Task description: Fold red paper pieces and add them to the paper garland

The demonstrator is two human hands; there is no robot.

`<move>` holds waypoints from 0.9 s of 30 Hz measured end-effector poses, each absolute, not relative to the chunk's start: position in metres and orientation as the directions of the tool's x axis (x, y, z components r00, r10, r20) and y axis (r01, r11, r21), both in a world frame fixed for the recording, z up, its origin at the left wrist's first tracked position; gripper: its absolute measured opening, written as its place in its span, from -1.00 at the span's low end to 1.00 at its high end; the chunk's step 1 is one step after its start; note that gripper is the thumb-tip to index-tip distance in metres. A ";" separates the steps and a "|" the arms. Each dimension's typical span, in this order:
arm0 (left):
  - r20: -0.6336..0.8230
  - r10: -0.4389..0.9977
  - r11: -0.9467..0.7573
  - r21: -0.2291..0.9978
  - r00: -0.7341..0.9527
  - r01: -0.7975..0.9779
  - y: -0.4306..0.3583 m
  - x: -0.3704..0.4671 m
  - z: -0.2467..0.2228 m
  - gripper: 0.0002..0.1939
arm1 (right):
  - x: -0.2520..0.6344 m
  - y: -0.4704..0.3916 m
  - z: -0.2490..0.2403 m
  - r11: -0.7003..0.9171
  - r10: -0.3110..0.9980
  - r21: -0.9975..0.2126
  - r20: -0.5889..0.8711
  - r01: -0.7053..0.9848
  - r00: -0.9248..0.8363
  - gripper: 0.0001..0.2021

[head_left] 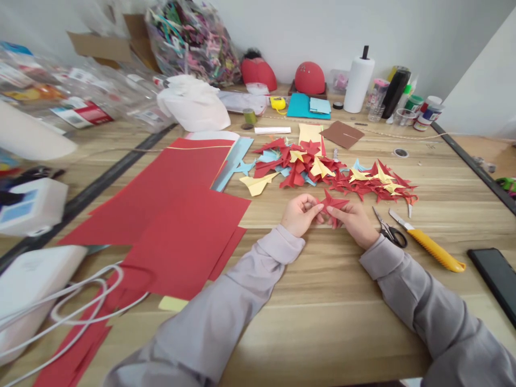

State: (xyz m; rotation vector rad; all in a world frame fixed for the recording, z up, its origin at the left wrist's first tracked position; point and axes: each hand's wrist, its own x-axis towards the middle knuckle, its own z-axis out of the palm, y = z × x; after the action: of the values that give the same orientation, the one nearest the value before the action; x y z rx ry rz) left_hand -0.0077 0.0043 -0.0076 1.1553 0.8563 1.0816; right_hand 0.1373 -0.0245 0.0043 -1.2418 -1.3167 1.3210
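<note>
A red folded paper star is held between my two hands, above the wooden table. My left hand pinches its left side between thumb and fingers. On the other side, my right hand grips the star's lower right part, thumb on top. Just beyond the hands lies a heap of red folded paper pieces mixed with yellow and light blue ones. A yellow folded paper piece rests at the heap's left end. The fingertips under the star are partly hidden.
Black-handled scissors and a yellow utility knife with its blade out lie right of my right hand, and a phone farther right. Red paper sheets spread at left, near white cables. Bottles and jars stand at the back.
</note>
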 end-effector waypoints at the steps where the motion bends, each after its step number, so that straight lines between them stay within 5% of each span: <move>1: 0.008 0.960 0.053 0.977 0.280 -0.209 0.004 -0.008 -0.008 -0.68 | 0.137 -0.025 0.004 -0.071 0.989 -0.996 -0.077 0.054 -0.125 -0.63; 27: 0.024 0.969 0.033 0.973 0.244 -0.227 0.004 -0.006 -0.006 -0.71 | 0.139 -0.023 -0.001 -0.044 0.990 -0.992 -0.060 0.122 -0.131 -0.59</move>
State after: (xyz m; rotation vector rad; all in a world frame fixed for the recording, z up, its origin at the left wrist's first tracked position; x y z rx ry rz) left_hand -0.0064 0.0038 -0.0059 1.1433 0.8634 1.1237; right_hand 0.1385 -0.0230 -0.0009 -1.2699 -1.3729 1.2891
